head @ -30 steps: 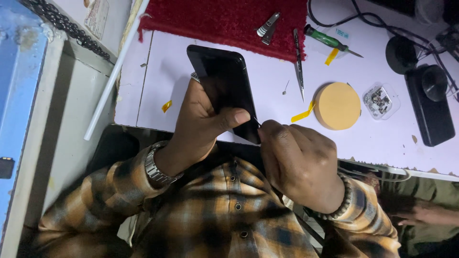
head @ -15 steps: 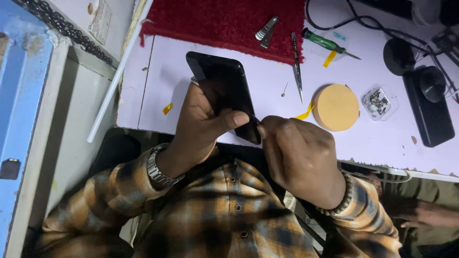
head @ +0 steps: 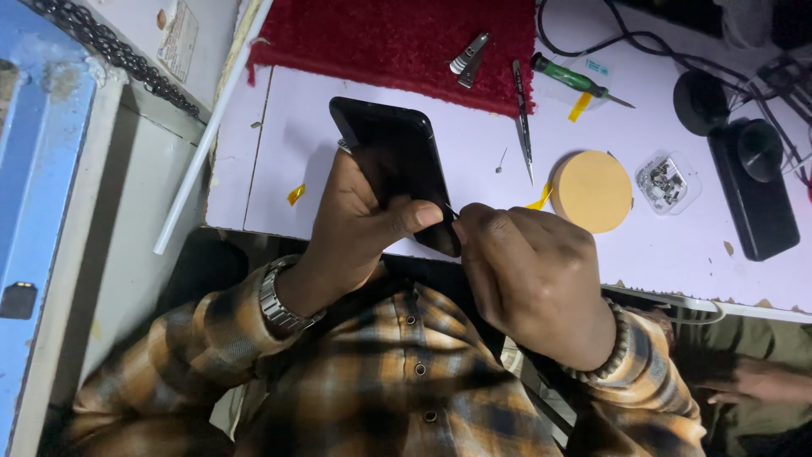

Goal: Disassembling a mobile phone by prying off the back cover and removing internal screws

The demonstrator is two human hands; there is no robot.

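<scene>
Black phone (head: 397, 173) gripped in left hand (head: 359, 216), fingers wrapped round it, held above pale worktop (head: 279, 152) edge. Right hand (head: 529, 275) fisted, pinching thin tool (probably metal pick, mostly hidden) at phone's lower corner. Round tan disc (head: 592, 190) and tweezers (head: 523, 118) lie nearby.

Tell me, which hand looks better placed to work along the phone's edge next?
Probably the right hand: it is closed around a thin tool touching the phone at its lower edge. The left hand is busy gripping the phone.
</scene>
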